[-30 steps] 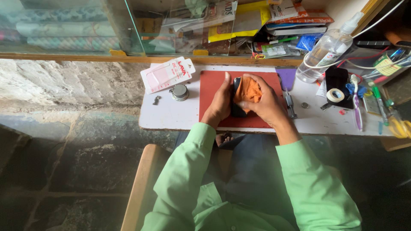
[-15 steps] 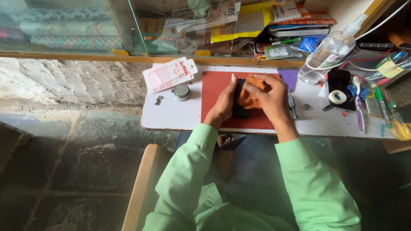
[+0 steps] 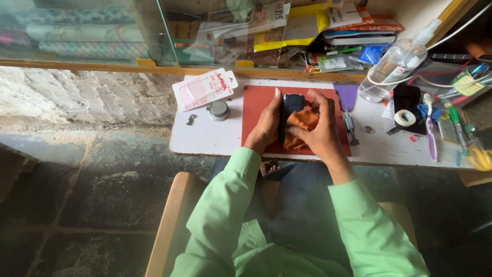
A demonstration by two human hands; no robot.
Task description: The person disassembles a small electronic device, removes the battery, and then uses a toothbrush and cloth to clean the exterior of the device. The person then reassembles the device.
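Wipe looked mid-way: left hand [image 3: 267, 126] gripped the black rectangular phone [image 3: 291, 109] on the red rubber mat [image 3: 254, 106]; right hand [image 3: 319, 131] pressed a crumpled orange cloth [image 3: 302, 123] against its lower half. Top part was uncovered.

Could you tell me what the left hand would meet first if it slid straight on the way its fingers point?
The left hand points away from the person, along the dark phone's edge. Straight on lies bare red mat, then white tabletop, then probably the wooden ledge under the glass; depth is hard to judge.
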